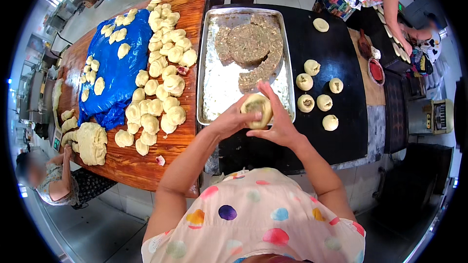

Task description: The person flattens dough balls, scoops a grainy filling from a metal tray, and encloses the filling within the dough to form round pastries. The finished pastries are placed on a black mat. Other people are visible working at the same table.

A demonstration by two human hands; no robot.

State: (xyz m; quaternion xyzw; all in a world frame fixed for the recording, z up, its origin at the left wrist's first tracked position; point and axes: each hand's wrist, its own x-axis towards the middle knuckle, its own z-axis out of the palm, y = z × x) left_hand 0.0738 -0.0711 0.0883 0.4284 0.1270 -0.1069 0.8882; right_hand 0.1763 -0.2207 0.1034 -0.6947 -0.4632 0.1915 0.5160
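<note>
My left hand and my right hand together hold a round piece of dough with meat filling over the near edge of a metal tray. The left hand cups it from the left, and the right hand's fingers pinch its rim from the right. In the tray lies a flattened mass of minced filling. Several filled dough balls rest on the black surface to the right of my hands.
Many dough pieces lie on the wooden table and on a blue plastic sheet at the left. A person at the lower left handles a large dough lump. Another person's arm reaches in at the upper right, near a small red dish.
</note>
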